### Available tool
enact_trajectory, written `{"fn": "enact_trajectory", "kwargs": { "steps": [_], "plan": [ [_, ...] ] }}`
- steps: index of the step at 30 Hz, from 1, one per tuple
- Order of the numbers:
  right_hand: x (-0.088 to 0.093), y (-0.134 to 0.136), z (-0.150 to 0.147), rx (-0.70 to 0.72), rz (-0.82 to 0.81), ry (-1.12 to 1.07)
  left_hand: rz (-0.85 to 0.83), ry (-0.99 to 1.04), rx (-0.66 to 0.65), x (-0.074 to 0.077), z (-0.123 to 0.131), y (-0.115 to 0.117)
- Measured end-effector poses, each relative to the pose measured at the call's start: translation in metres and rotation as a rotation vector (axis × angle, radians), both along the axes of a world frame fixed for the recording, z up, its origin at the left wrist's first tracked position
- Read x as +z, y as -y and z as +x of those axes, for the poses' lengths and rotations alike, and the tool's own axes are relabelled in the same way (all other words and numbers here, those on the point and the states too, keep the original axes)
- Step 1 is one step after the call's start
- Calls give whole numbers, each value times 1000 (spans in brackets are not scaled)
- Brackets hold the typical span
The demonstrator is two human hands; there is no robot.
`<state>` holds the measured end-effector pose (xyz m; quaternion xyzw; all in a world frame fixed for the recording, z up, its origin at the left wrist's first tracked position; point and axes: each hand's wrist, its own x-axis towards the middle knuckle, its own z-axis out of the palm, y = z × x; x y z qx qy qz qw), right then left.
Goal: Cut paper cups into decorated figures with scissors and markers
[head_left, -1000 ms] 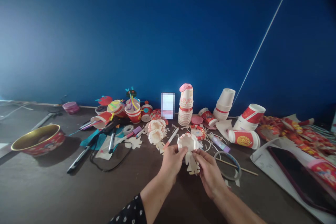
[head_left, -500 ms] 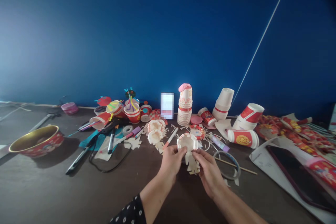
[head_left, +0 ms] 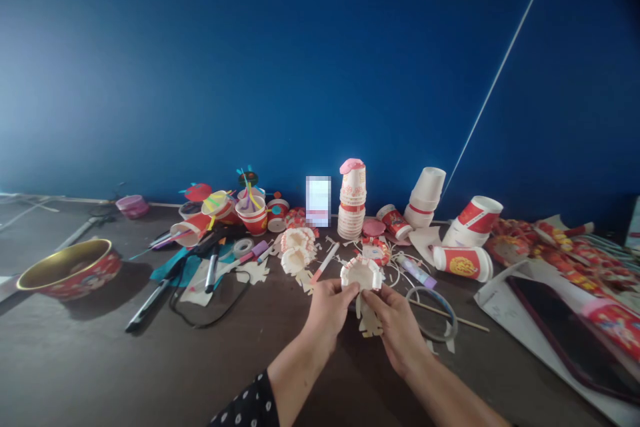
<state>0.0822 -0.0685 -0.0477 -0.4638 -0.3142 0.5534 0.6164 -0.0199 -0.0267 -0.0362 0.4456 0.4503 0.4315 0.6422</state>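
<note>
Your left hand [head_left: 327,312] and right hand [head_left: 394,328] are pinching, fingers closed tight — both on a snipped white paper cup [head_left: 361,274]!

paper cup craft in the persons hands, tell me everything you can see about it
The white paper cup craft is a shallow, bowl-like form of thin paper with a snipped, fringed rim flecked with red. Cut paper strips hang below it in a rough figure shape. The left hand and right hand grip it from opposite sides, holding it tilted towards the camera.
</note>
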Motion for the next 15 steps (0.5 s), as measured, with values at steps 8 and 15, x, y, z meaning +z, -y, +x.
{"fn": "enact_trajectory", "kwargs": {
  "steps": [8,15],
  "plan": [
    [2,1,0,39,29,0,34,-66,-7,-2,0,1],
    [4,4,-1,36,54,-9,23,-48,9,0,1,3]
  ]
}}
